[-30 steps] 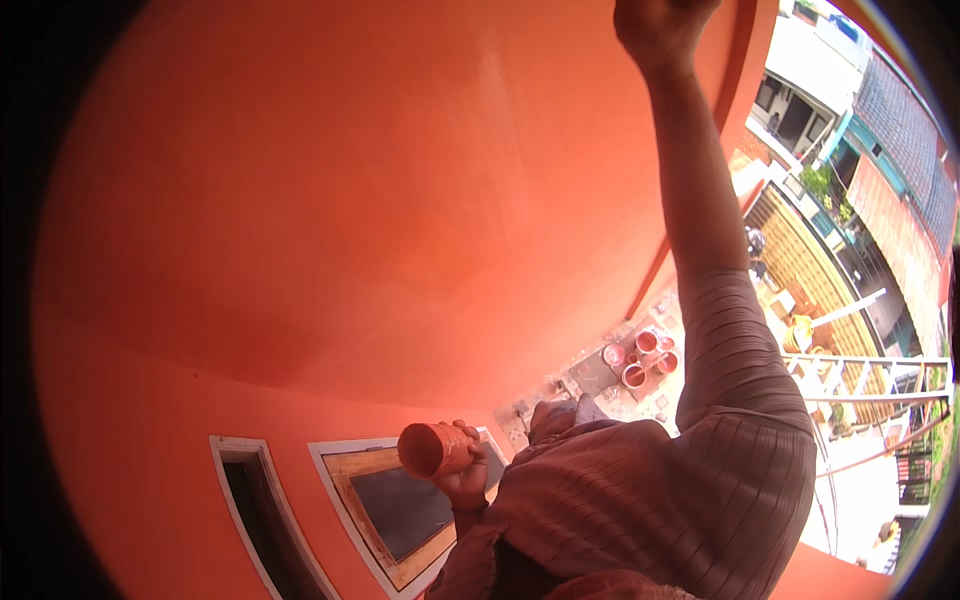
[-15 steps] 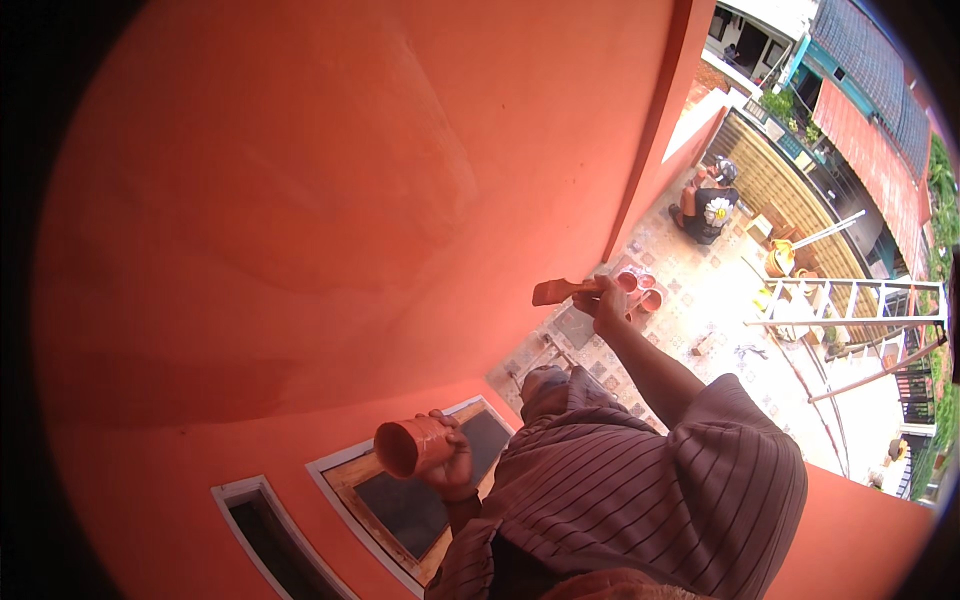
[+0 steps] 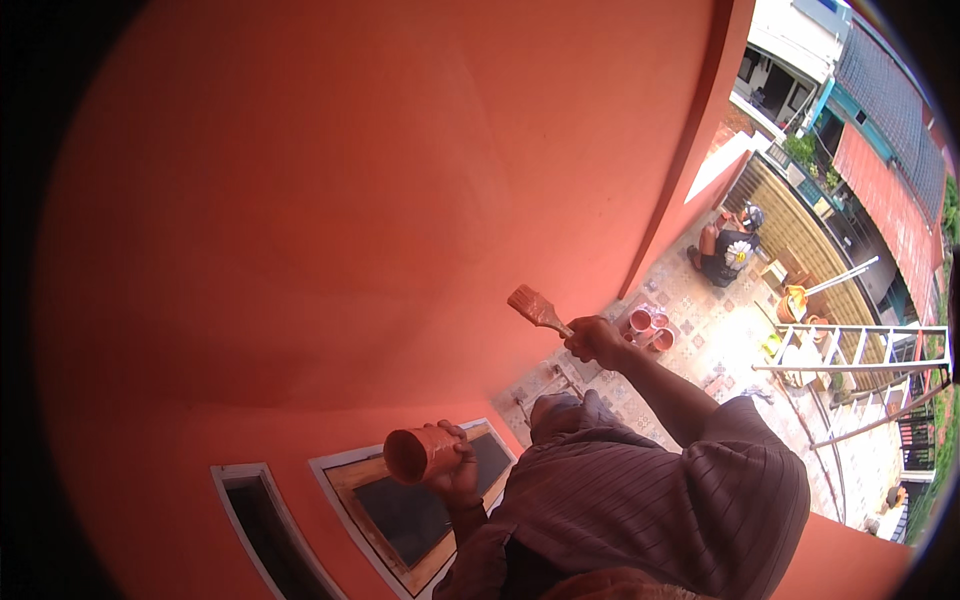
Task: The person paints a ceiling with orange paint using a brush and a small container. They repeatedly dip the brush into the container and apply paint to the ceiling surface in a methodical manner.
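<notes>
My right hand [image 3: 597, 342] is closed round the handle of a flat paintbrush [image 3: 536, 306]. Its bristles, coated in orange-red paint, point up and to the left, apart from the wall as far as I can tell. My left hand [image 3: 457, 475], lower and further left, grips a paint-smeared orange-red cup [image 3: 418, 454] from its side. The cup is tilted with its mouth toward the left; its inside is dark and the paint level cannot be made out. A broad orange-red wall [image 3: 330, 220] fills the left and upper part of the view.
Two white-framed windows [image 3: 420, 500] lie in the wall below my left hand. On the tiled floor [image 3: 690, 290] stand several paint pots [image 3: 641, 320]. Another person [image 3: 728, 247] crouches near a bamboo fence [image 3: 800, 235]. A ladder [image 3: 860, 347] and a yellow-orange bucket [image 3: 792, 303] are at the right.
The paintbrush has swung from nearly level to bristles up and left, and my right hand has turned with it. The cup has shifted slightly right. The whole view has moved a little.
</notes>
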Demonstrator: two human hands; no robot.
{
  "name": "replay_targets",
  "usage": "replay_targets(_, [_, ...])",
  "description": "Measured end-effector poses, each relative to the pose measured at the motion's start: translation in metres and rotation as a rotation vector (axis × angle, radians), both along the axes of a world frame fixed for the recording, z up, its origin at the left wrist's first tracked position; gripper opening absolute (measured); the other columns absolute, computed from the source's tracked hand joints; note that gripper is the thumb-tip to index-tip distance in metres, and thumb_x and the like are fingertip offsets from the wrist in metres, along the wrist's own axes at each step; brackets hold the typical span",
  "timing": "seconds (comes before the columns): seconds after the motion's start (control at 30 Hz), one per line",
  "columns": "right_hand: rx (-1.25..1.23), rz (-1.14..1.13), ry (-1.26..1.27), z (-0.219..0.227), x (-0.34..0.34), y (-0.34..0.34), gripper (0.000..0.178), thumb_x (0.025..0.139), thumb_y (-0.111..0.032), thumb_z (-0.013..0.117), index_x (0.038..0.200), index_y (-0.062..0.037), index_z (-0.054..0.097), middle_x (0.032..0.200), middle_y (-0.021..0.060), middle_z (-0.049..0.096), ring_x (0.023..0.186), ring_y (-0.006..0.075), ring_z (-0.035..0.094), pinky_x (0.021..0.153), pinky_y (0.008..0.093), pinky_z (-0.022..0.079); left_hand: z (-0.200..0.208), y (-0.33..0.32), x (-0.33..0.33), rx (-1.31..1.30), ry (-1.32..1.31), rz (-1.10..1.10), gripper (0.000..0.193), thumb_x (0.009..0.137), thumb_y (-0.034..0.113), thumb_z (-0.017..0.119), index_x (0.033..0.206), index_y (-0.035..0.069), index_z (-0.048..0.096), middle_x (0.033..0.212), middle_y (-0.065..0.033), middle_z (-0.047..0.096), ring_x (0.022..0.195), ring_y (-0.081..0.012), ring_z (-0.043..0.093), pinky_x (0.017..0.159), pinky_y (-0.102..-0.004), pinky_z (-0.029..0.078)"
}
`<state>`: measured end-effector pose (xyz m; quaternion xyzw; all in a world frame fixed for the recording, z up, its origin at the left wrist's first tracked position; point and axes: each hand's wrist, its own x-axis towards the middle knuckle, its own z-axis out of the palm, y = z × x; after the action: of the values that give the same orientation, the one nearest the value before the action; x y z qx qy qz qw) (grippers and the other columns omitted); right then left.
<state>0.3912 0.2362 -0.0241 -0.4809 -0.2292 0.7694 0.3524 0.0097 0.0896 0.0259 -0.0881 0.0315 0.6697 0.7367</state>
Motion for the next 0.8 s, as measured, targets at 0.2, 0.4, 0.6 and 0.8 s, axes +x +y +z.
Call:
replay_targets(0.2, [0.598,-0.322,-0.272,0.108,-0.028,0.066,0.029,0.107,-0.032,0.065,0.104,-0.0033,0.061,0.07,-0.0019,0.053,0.053,0.0058,0.046,0.045,0.0253,0.037,0.001,-0.007,0.002,0.061,0.051,0.073,0.061,0.092,0.044,0.075,0.139,0.009,0.061,0.139,-0.019,0.058,0.128,-0.0365,0.057,0.093,-0.0487,0.059])
replay_targets(0.4, [1.416,-0.757,-0.7,0.29,-0.019,0.166,0.029,0.114,-0.029,0.053,0.111,-0.0013,0.059,0.069,-0.0026,0.051,0.059,0.0062,0.048,0.054,0.0271,0.042,-0.004,-0.013,0.003,0.062,0.05,0.082,0.06,0.092,0.047,0.075,0.137,0.01,0.063,0.138,-0.0193,0.06,0.126,-0.0375,0.059,0.093,-0.0487,0.06])
replay_targets(0.6, [1.484,-0.85,-0.877,0.441,-0.015,0.208,0.039,0.113,-0.035,0.052,0.112,0.0032,0.063,0.074,0.0143,0.066,0.065,0.0247,0.062,0.061,0.0405,0.049,-0.005,-0.014,0.004,0.027,0.017,0.09,0.057,0.093,0.05,0.074,0.133,0.011,0.066,0.133,-0.0205,0.063,0.121,-0.04,0.062,0.088,-0.0506,0.063])
replay_targets(0.8, [1.455,-0.844,-0.996,0.482,-0.013,0.226,0.047,0.112,-0.04,0.052,0.111,0.0042,0.065,0.075,0.017,0.067,0.069,0.0278,0.066,0.066,0.0424,0.051,-0.005,-0.019,0.008,0.034,0.042,0.12,0.058,0.091,0.048,0.076,0.133,0.01,0.065,0.134,-0.0194,0.062,0.123,-0.0378,0.061,0.088,-0.048,0.062])
